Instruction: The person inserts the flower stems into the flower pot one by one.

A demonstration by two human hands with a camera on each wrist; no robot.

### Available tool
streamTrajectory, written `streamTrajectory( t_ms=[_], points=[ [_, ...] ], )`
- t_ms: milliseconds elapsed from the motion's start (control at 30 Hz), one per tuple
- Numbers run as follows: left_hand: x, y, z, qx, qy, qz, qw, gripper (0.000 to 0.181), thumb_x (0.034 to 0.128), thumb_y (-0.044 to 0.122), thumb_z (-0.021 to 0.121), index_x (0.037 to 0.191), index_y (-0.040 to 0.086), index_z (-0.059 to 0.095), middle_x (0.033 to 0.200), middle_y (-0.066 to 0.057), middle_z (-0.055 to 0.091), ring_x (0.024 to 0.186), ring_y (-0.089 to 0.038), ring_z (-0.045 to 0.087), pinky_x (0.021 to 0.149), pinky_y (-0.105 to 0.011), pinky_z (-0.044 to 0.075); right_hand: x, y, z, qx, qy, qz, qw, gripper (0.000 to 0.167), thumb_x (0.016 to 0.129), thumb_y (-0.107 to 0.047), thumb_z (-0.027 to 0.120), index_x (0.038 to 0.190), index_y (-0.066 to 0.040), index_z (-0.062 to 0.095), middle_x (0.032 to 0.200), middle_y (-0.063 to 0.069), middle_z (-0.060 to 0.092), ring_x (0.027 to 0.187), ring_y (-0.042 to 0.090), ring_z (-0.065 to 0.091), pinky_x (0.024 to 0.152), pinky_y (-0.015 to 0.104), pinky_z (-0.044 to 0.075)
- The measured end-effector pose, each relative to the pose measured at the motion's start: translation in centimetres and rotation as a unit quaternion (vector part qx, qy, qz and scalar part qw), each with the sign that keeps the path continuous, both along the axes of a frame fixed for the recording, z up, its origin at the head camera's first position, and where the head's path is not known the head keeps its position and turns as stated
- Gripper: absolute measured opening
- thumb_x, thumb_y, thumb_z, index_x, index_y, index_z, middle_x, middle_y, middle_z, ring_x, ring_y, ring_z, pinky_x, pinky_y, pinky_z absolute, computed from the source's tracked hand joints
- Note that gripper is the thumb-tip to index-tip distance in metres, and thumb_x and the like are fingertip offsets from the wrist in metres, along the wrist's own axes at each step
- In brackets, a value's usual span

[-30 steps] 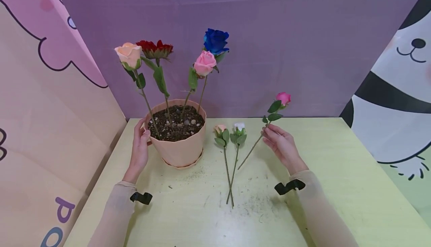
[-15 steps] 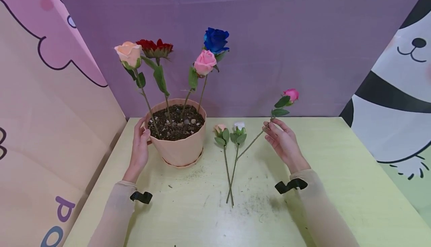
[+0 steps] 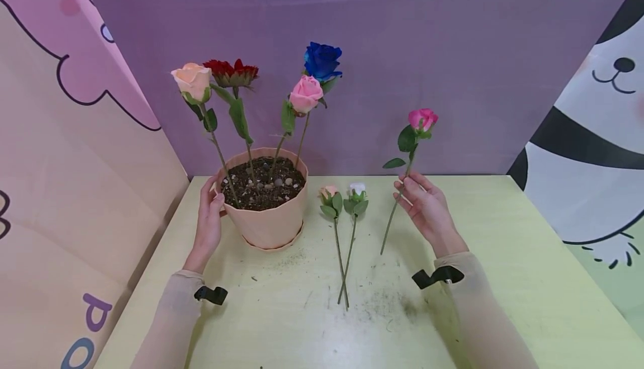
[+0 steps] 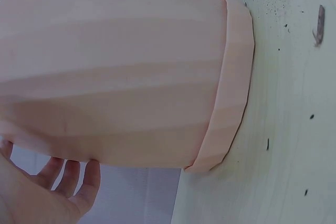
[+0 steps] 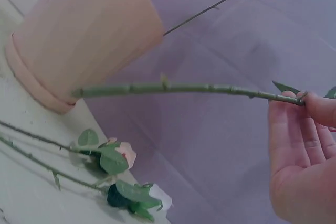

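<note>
My left hand (image 3: 207, 223) holds the left side of a peach flowerpot (image 3: 269, 226), its fingertips against the wall in the left wrist view. In the pot's dark soil (image 3: 266, 190) stand a peach rose (image 3: 193, 83), a dark red flower (image 3: 232, 74), a pink rose (image 3: 306, 95) and a blue rose (image 3: 323, 61). Right of the pot, my right hand (image 3: 427, 209) pinches the stem of a hot-pink rose (image 3: 422, 119) between thumb and fingers. That rose stands nearly upright, bloom up, stem slanting down to the left. In the right wrist view its bare stem (image 5: 194, 88) points toward the pot.
Between pot and right hand, a small peach rose (image 3: 329, 194) and a white rose (image 3: 358, 191) lie with crossed stems on the pale table (image 3: 282, 324). Soil crumbs are scattered around them. A purple backdrop (image 3: 478, 67) rises behind the table's back edge.
The hot-pink rose first tilted further right, then turned more upright, its bloom higher and its stem's lower end swung clear of the lying roses. My left hand and the pot have stayed put.
</note>
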State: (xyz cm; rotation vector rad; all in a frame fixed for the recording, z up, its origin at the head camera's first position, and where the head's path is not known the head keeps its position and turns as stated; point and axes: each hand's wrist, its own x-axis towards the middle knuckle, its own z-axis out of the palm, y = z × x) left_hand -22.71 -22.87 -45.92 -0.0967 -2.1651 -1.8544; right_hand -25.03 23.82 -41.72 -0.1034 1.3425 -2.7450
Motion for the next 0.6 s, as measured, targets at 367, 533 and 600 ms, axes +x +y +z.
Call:
streamTrajectory(
  t_ms=[367,533,600],
  points=[
    [0.0,-0.1,-0.1,-0.004,-0.007,0.002,1.0,0.058,0.1138,0.028,0.031,0.17,0.02,0.018,0.165,-0.022,0.035,0.133,-0.017,0.046,0.112,-0.048,0.039,0.4,0.2,1.1,-0.095,0.034,0.003,0.9948,0.016,0.104,-0.006,0.063,0.106,-0.007,0.079,0.098,0.003,0.08,0.089,0.013,0.078,0.079,0.024,0.063],
    [0.0,-0.1,-0.1,-0.002,-0.003,0.0,1.0,0.059,0.1135,0.028,0.031,0.17,0.019,0.018,0.167,-0.02,0.034,0.135,-0.018,0.045,0.111,-0.048,0.039,0.6,-0.1,1.6,-0.119,0.037,0.0,0.9922,0.009,0.103,-0.008,0.065,0.105,-0.008,0.073,0.098,0.003,0.079,0.089,0.014,0.077,0.081,0.025,0.063],
    [0.0,0.0,-0.1,-0.002,0.002,-0.001,1.0,0.058,0.1136,0.028,0.031,0.17,0.018,0.019,0.169,-0.018,0.032,0.136,-0.017,0.044,0.111,-0.048,0.039,0.7,-0.3,1.8,-0.114,0.044,-0.003,0.9925,0.007,0.103,-0.009,0.065,0.105,-0.009,0.072,0.098,0.002,0.078,0.088,0.014,0.077,0.08,0.025,0.063]
  ],
)
